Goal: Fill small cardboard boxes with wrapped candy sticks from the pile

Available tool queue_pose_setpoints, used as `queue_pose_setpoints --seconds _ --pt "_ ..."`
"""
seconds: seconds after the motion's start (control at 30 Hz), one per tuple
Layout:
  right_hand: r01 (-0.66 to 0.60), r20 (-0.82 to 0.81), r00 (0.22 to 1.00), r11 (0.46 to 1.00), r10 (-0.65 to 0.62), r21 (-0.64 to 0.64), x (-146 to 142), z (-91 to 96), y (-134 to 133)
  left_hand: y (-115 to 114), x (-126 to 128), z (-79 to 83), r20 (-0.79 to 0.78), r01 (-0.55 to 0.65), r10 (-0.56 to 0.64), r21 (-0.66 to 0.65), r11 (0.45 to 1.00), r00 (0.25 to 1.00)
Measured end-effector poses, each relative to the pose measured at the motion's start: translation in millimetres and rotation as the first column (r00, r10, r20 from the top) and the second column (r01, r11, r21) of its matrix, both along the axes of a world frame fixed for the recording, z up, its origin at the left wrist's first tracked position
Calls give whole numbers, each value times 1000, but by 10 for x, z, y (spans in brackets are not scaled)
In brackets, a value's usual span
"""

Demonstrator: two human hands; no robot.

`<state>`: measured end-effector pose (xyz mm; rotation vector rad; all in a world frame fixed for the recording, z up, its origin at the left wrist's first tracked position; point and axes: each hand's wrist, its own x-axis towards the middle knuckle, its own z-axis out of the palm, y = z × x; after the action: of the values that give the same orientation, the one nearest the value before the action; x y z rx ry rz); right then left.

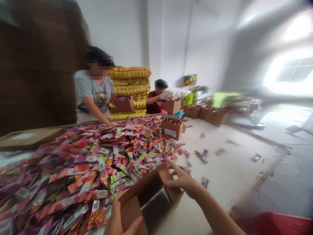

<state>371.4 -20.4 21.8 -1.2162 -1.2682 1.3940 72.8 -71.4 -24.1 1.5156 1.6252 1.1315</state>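
Note:
An open brown cardboard box (137,199) lies tilted on the white table (227,173) right in front of me. My left hand (119,220) grips its near flap at the bottom of the view. At the box's far rim, my right hand (177,178) holds the upper edge with fingers curled over it. A big heap of small colourful snack packets (80,163), pink, red and green, covers the table to the left and behind the box. Nothing shows inside the box.
A person in a grey shirt (94,94) reaches into the heap at the far side. Another seated person (156,98) works behind small boxes (171,128). Yellow sacks (130,85) are stacked at the wall. Stray packets (201,156) lie to the right; a red bin (274,223) sits bottom right.

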Motion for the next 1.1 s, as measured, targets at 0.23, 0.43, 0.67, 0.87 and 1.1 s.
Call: queue_pose_setpoints --seconds 0.23,0.43,0.67,0.87,1.1 --pt "-60 -26 997 946 72 320 119 -52 6 53 255 -211 197 -108 80 135 985 977" --pt "-555 459 809 732 367 394 365 391 -334 74 68 -229 31 114 -124 216 970 992" --pt "-411 389 884 829 259 379 130 323 -248 101 -446 456 -144 451 -459 -89 888 877" --pt "-101 567 775 831 -279 547 -326 95 -303 24 336 569 -524 314 -329 -122 942 786" --pt "-575 818 518 606 -251 550 -578 -29 -354 161 644 150 -781 398 -132 157 904 610"
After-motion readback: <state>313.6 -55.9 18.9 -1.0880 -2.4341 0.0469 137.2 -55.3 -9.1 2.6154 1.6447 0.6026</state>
